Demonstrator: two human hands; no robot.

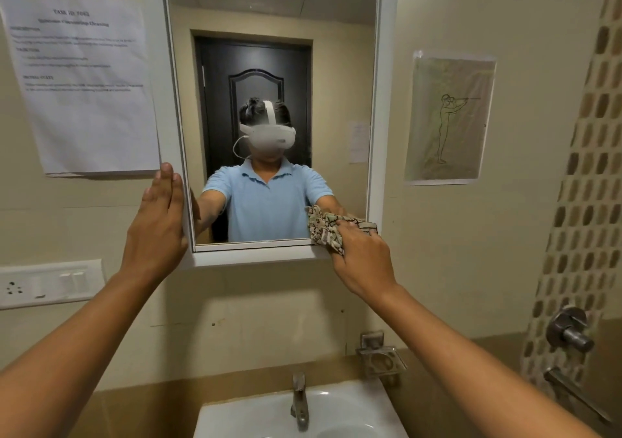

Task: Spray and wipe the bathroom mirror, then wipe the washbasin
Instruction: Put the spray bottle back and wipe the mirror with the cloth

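Note:
The white-framed mirror [340, 77] hangs on the wall ahead and reflects a person in a blue shirt wearing a headset. My left hand [158, 225] lies flat with straight fingers against the mirror's left frame. My right hand [361, 256] presses a patterned cloth [324, 227] onto the glass at the mirror's lower right corner, fingers bunched into the cloth. The white washbasin [353, 414] sits below, with a metal tap [299, 400] at its back edge. No spray bottle is in view.
A printed sheet [80, 81] is taped left of the mirror and a line drawing [449, 118] to its right. A switch plate [47, 283] is on the left wall. A metal soap holder [380, 357], a wall valve [568, 330] and a tiled strip [585, 202] are at right.

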